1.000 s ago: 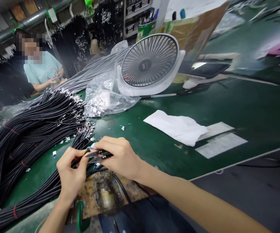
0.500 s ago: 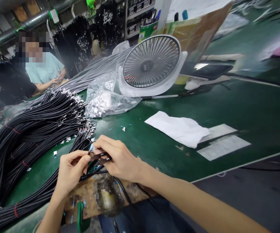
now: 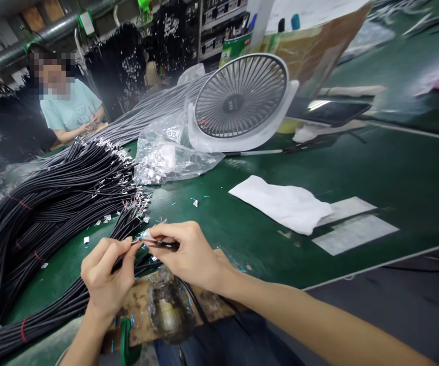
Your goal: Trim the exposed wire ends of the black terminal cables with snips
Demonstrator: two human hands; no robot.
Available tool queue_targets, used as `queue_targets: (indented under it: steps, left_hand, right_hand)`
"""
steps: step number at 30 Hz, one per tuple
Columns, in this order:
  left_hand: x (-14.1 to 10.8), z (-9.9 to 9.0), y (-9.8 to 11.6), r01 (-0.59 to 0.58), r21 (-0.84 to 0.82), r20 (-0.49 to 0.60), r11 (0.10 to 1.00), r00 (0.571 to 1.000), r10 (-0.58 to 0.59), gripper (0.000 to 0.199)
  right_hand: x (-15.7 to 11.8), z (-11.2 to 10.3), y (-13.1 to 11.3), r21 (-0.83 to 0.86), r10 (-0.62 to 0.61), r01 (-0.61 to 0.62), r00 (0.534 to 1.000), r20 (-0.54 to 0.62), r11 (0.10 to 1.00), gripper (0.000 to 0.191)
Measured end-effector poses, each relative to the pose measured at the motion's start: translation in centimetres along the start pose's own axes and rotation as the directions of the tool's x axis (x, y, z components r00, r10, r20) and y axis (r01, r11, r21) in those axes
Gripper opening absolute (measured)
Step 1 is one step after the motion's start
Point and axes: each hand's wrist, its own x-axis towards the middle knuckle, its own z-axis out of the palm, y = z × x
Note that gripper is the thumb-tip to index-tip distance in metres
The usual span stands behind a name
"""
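My left hand [image 3: 107, 277] pinches the end of a cable [image 3: 136, 241] between thumb and fingers. Thin wires show at that end, partly hidden by the fingertips. My right hand [image 3: 191, 254] is closed round a pair of black tweezers [image 3: 162, 244], whose tips point left and meet the wires by my left fingertips. Something small and whitish shows at my right fingertips; I cannot make out what it is. Just left and behind lies a thick bundle of black cables [image 3: 52, 188] with stripped, silvery ends.
A wooden board [image 3: 131, 305] with a green clamp [image 3: 125, 340] sits at the near edge. Behind are a clear plastic bag [image 3: 174, 157] and a fan [image 3: 238, 101]. White cloth [image 3: 280, 203] lies to the right on the green table [image 3: 356, 173]. A co-worker [image 3: 70, 109] sits far left.
The tweezers have turned and their arms are closer together, with their tips now at the wires. My left hand has shifted slightly left and its back has rolled into view.
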Motion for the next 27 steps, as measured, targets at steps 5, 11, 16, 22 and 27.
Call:
queue_targets:
  steps: [5,11,16,22,27]
  left_hand:
    - [-0.5,0.3,0.0,-0.128,0.114,-0.010,0.985,0.992,0.130,0.019]
    - [-0.8,0.7,0.5,-0.045,0.117,-0.080,0.992,0.995,0.055,0.012]
    - [-0.9,0.9,0.7,-0.030,0.154,-0.084,0.988,0.996,0.044,0.014]
    - [-0.8,0.8,0.9,-0.005,0.173,-0.067,0.985,0.998,0.016,0.014]
    - [-0.8,0.7,0.5,0.001,0.135,-0.016,0.991,1.000,0.001,0.014]
  right_hand:
    - [0.4,0.4,-0.5,0.156,0.239,-0.231,0.971,-0.031,0.960,0.024]
    - [0.3,0.5,-0.8,0.109,0.142,-0.136,0.989,-0.045,0.985,0.024]
    - [0.3,0.5,-0.8,0.047,0.071,-0.069,0.996,-0.049,0.997,0.027]
    - [-0.3,0.6,0.2,-0.237,-0.196,0.159,0.970,-0.141,0.958,0.014]
    - [-0.9,0.1,0.8,-0.504,-0.464,0.402,0.886,0.004,0.764,0.019]
